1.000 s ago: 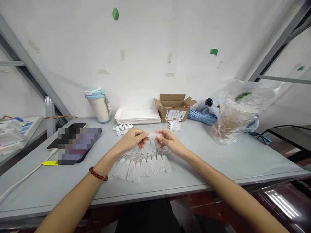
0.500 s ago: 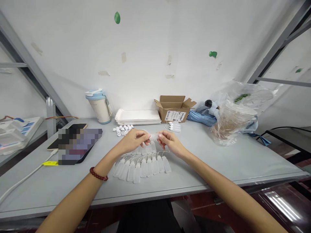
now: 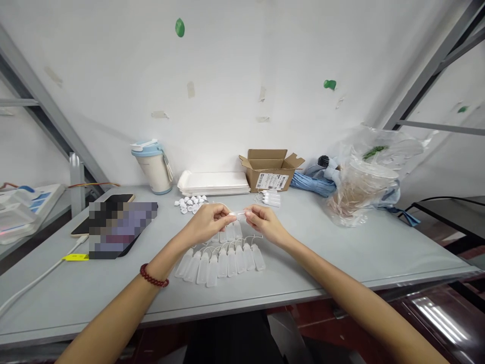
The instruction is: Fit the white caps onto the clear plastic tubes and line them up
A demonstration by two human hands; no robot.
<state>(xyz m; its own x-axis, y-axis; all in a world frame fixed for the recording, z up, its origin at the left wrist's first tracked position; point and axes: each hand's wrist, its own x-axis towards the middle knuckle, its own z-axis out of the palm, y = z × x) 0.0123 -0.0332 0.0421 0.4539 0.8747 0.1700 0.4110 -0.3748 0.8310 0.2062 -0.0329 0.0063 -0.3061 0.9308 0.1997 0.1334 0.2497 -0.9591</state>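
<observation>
Between my two hands, above the table, is a small translucent plastic bottle [image 3: 240, 214]. My left hand [image 3: 212, 221] pinches its white cap end, and a thin white cord loops up over those fingers. The fingers of my right hand [image 3: 263, 221] are closed on the other end of the bottle. Below lies a row of similar flat bottles with corded necks [image 3: 223, 262], and a second group of them [image 3: 229, 232] is partly hidden behind my hands. Loose white caps [image 3: 191, 203] are heaped just beyond my left hand.
At the back stand a cup [image 3: 153, 167], a stack of white packets [image 3: 214, 183] and an open cardboard box [image 3: 269, 172], with several more bottles [image 3: 270, 198] before it. Phones [image 3: 125, 230] lie left; a plastic bag [image 3: 359, 187] and blue cloth [image 3: 314, 183] are right.
The held bottle has turned between my fingers and now looks narrower. Both hands stay at nearly the same place, and the whole view has shifted slightly.
</observation>
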